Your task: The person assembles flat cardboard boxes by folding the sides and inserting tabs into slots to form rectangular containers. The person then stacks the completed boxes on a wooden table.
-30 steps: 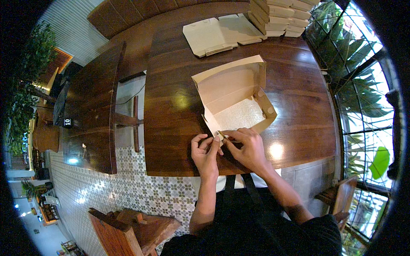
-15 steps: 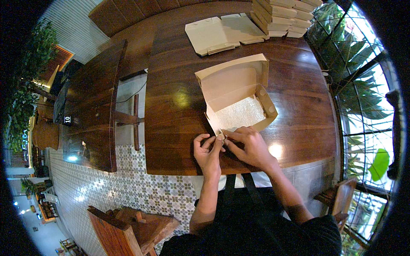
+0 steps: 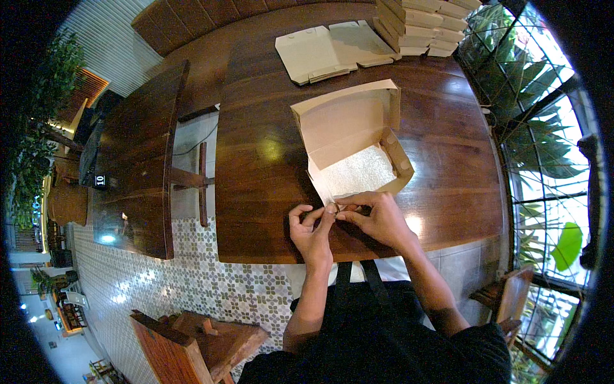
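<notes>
Dark brown wood forms the tabletop point(image 3: 268, 211), with light reflecting off its surface near the right hand. Fingers of the left hand point(image 3: 311, 235): thumb and index drawn narrow at the near-left corner of the cardboard box point(image 3: 348, 118), the other fingers curled loosely. Fingers of the right hand point(image 3: 382, 221): thumb and index pinched at the same corner, their tips close to those of the left. Both hands hold the cardboard there; the exact fold is covered by the fingertips.

The box rests on the tabletop just beyond the hands. Its lid stands raised at the far side, the right wall is upright, and the inner base is bright.

Beyond the box, flat cardboard point(image 3: 320, 54) lies near the far edge. Right of it stands a stack of folded cardboard point(image 3: 432, 27).

Outward from the tabletop: a second table point(image 3: 134, 160) at left, a padded bench point(image 3: 198, 22) at the far side, a gridded window point(image 3: 543, 198) at right, and patterned floor tiles point(image 3: 256, 291) below left.
</notes>
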{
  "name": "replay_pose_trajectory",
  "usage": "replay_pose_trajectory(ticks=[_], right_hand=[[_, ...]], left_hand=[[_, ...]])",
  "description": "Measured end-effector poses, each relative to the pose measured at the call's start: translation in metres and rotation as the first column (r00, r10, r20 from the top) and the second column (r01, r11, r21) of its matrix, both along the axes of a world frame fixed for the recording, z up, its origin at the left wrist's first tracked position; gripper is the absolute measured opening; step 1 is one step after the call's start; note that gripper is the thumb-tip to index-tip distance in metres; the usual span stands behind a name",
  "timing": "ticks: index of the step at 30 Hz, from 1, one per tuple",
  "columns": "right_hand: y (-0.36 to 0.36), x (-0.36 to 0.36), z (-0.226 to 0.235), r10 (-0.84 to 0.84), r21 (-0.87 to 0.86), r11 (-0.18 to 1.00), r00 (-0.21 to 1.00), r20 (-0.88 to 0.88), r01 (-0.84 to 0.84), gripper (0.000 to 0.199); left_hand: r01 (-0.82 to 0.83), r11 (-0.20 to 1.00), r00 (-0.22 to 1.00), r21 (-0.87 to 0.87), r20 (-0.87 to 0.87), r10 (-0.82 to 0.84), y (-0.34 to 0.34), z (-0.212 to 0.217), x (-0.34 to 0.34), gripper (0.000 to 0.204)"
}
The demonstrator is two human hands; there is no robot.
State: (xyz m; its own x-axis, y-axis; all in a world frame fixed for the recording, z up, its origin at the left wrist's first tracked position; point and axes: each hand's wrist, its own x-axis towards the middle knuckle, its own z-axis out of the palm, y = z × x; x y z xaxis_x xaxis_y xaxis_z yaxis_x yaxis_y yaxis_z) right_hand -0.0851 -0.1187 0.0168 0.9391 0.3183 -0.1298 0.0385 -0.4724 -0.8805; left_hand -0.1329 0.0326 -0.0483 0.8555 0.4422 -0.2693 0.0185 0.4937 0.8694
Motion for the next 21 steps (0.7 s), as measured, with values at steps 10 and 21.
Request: replay_pose_trajectory(ticks=[10, 21], right_hand=[[-0.002, 0.003, 0.003, -0.032, 0.032, 0.999, 0.999, 0.040, 0.030, 0.024], [-0.004, 0.026, -0.009, 0.067, -0.133, 0.989, 0.998, -0.020, -0.069, 0.023]], left_hand=[[0.198, 0.980, 0.980, 0.028, -0.027, -0.197, 0.009, -0.002, 0.001, 0.038], [0.220, 0.941, 0.974, 0.257, -0.011, -0.225, 0.008, 0.004, 0.002, 0.038]])
